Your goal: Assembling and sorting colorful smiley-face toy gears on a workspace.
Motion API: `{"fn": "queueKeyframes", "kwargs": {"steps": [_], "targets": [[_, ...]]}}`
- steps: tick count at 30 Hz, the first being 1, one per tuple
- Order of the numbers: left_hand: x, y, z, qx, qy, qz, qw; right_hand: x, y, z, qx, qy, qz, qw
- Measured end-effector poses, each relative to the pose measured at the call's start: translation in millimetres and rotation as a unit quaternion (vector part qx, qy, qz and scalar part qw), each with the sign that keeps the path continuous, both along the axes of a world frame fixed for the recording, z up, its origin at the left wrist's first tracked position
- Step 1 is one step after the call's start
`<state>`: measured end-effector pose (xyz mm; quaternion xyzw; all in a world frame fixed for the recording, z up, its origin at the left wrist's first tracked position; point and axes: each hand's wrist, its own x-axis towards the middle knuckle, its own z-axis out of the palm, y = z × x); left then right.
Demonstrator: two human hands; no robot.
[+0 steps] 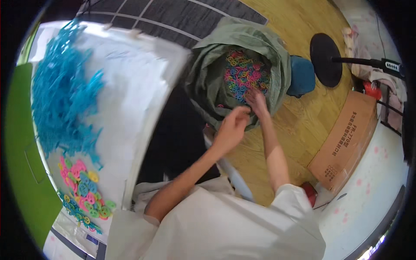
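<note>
A large grey-green woven sack (236, 32) stands with its mouth open, its rim folded outward. Inside lies a heap of small ring-like plastic pieces (242, 78) in pink, yellow, blue and green. My right hand (256, 102) reaches down into the sack, its fingers pressed together against the near side of the heap; what they hold is hidden. Beside it, to the left, my left hand (234, 125) hovers at the sack's near rim with its fingers curled in. Whether anything small is between those fingers cannot be made out.
On the left, a white table (125, 86) bears a big pile of shiny blue plastic strips (65, 95) and a smaller heap of coloured plastic pieces (84, 186). Right of the sack are a blue stool (302, 76), a black round base (325, 60) with a pole, and a cardboard box (342, 143).
</note>
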<state>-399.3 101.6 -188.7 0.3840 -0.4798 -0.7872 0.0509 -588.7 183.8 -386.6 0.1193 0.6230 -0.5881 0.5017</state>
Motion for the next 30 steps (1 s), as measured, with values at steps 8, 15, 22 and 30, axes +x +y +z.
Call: {"fn": "queueKeyframes", "kwargs": {"steps": [8,15,22,30], "targets": [[-70.2,-30.7,-181.7,0.100,-0.348,0.120,0.924,21.1,1.4,-54.3,0.211,0.128,0.141,0.959],[-31.8,0.9,-277.1,-0.055,-0.476,-0.091,0.873,44.3,34.1,-24.8,0.275,0.216,0.370,0.861],[-39.1,11.8,-249.9,-0.188,-0.474,-0.214,0.833,50.1,44.7,-44.5,0.262,0.322,0.315,0.853],[-33.4,9.2,-249.9,-0.167,-0.465,-0.152,0.856,-5.2,26.3,-69.5,0.095,0.209,0.064,0.971]]}}
